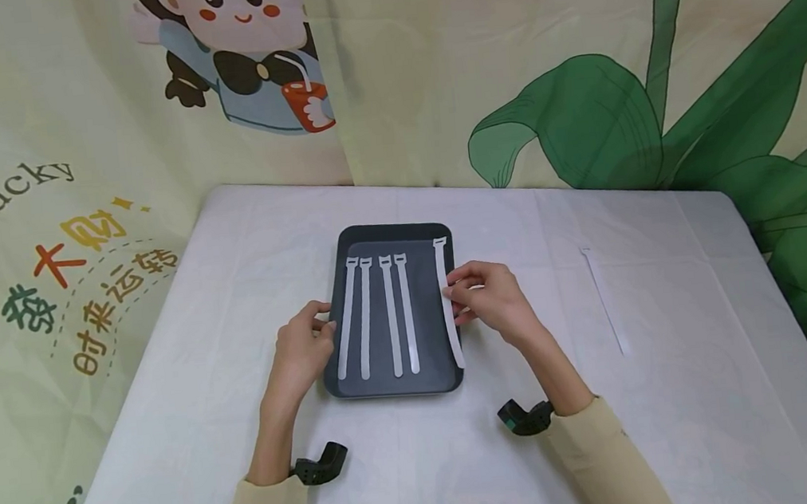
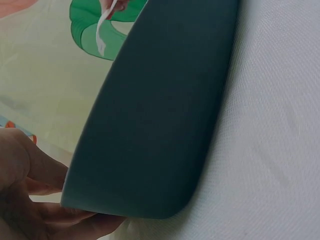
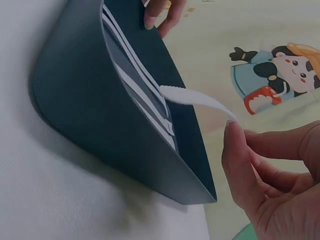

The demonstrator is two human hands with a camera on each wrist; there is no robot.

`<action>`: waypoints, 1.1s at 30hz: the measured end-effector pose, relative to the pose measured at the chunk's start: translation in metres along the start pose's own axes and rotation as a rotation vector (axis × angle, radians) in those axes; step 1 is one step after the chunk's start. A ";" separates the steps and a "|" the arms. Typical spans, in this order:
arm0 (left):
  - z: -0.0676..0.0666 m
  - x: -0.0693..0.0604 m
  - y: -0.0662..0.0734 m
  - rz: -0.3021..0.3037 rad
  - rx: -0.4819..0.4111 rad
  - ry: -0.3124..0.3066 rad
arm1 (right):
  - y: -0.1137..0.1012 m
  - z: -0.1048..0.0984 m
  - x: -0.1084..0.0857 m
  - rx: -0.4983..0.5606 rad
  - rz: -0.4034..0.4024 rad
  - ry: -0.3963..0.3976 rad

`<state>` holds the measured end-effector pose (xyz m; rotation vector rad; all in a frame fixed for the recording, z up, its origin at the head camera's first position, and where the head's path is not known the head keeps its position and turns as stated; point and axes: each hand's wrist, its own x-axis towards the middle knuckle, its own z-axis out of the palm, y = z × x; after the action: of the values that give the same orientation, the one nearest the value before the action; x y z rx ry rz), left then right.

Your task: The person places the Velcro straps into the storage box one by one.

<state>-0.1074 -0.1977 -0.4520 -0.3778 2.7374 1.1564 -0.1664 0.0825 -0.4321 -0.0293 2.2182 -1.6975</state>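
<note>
In the head view, a dark grey tray (image 1: 427, 322) stands on the table with several white cable ties (image 1: 392, 317) lying lengthwise in it, each with a wider slotted head. My left hand (image 1: 302, 350) grips the tray's left side, thumb at the rim; in the left wrist view, fingers (image 2: 85, 227) reach under the tray's edge. Between thumb and finger, my right hand (image 1: 492, 296) pinches another white cable tie (image 1: 453, 336) over the tray's right rim. From the right wrist view, this tie (image 3: 197, 97) bends over the tray's opening.
One more thin white strip (image 1: 604, 298) lies on the white tablecloth (image 1: 683, 403), right of the tray. A printed fabric backdrop (image 1: 403, 84) hangs behind the table and down its left side. Each wrist wears a small black camera (image 1: 321, 464).
</note>
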 end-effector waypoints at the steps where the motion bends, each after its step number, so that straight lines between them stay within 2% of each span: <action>1: 0.000 0.000 0.000 -0.002 -0.001 0.001 | -0.001 0.003 0.002 -0.014 -0.005 -0.005; 16: 0.001 0.001 0.001 -0.009 -0.018 -0.009 | -0.002 0.038 0.021 -0.321 -0.066 0.032; 29: 0.002 0.001 -0.003 -0.009 -0.026 -0.013 | -0.003 0.055 0.028 -0.482 -0.045 0.024; 33: 0.001 0.001 -0.003 -0.008 -0.028 -0.010 | -0.002 0.059 0.030 -0.508 -0.068 0.039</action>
<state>-0.1073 -0.1992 -0.4554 -0.3858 2.7118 1.1919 -0.1786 0.0203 -0.4512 -0.1981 2.6442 -1.1282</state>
